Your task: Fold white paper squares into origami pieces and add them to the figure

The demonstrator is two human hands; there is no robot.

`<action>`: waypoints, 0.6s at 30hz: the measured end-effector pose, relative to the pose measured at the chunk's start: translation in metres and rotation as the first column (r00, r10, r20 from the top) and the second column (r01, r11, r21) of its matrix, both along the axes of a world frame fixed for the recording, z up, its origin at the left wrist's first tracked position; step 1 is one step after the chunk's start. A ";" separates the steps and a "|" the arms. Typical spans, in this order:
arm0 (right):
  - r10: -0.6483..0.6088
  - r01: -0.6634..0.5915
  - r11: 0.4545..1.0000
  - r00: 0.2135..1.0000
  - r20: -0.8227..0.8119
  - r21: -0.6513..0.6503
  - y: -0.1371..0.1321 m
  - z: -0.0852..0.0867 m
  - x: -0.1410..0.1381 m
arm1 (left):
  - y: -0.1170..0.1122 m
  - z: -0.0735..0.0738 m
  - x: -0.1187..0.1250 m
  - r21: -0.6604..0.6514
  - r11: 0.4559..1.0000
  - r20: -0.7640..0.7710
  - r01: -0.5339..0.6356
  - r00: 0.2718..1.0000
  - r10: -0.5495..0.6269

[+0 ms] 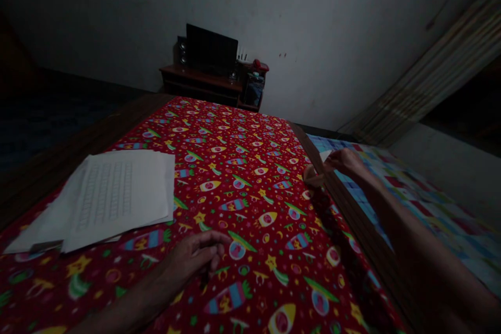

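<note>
My left hand (199, 253) rests over the red patterned cloth, its index finger stretched out and the other fingers loosely bent, with nothing seen in it. At the cloth's right edge, my right hand (346, 160) is closed in a pinch at a small brown, rounded thing that looks like a roll of tape (312, 176). Dim light hides its details and exactly where the fingers grip it. A small white piece (324, 155) shows just beyond those fingertips. Left of my left hand lies a loose stack of printed paper sheets (151, 182).
The red cloth (242, 209) covers a long table with dark wooden edges (352, 214). A bed with a checked cover (415, 188) adjoins on the right. Against the far wall, a desk (199, 81) carries a monitor (211, 49) and a speaker (182, 51).
</note>
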State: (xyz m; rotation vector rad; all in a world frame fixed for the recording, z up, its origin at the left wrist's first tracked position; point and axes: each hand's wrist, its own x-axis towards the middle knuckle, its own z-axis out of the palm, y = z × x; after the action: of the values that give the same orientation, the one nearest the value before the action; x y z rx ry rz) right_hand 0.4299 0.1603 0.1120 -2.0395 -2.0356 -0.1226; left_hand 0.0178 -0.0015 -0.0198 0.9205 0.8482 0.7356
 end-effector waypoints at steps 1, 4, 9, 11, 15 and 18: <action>-0.006 0.007 1.000 1.000 0.026 -0.015 0.006 -0.002 0.003 | 0.001 -0.002 0.000 -0.004 1.000 0.004 0.001 1.000 -0.001; -0.032 0.037 0.998 0.995 0.094 -0.054 0.019 -0.013 0.002 | 0.001 -0.004 0.000 -0.016 1.000 0.000 -0.007 1.000 0.007; -0.094 0.108 0.992 0.978 0.184 -0.070 0.026 -0.025 -0.003 | -0.001 0.000 -0.002 -0.016 1.000 -0.009 -0.015 1.000 0.014; -0.108 0.125 0.990 0.972 0.209 -0.069 0.025 -0.025 -0.003 | -0.001 0.000 -0.002 -0.019 1.000 0.000 -0.010 1.000 0.010; -0.116 0.135 0.988 0.964 0.239 -0.068 0.020 -0.022 -0.001 | 0.001 -0.003 0.000 -0.005 1.000 0.027 0.002 1.000 -0.002; -0.093 0.113 0.992 0.963 0.252 -0.062 0.015 -0.025 -0.001 | 0.002 -0.006 0.000 0.009 1.000 0.037 0.009 0.999 -0.010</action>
State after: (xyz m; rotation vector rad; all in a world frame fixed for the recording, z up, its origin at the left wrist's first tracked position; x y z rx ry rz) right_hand 0.4288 0.1748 0.0870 -2.2792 -2.1039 -0.3418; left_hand 0.0179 0.0001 -0.0257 0.9156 0.8078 0.7465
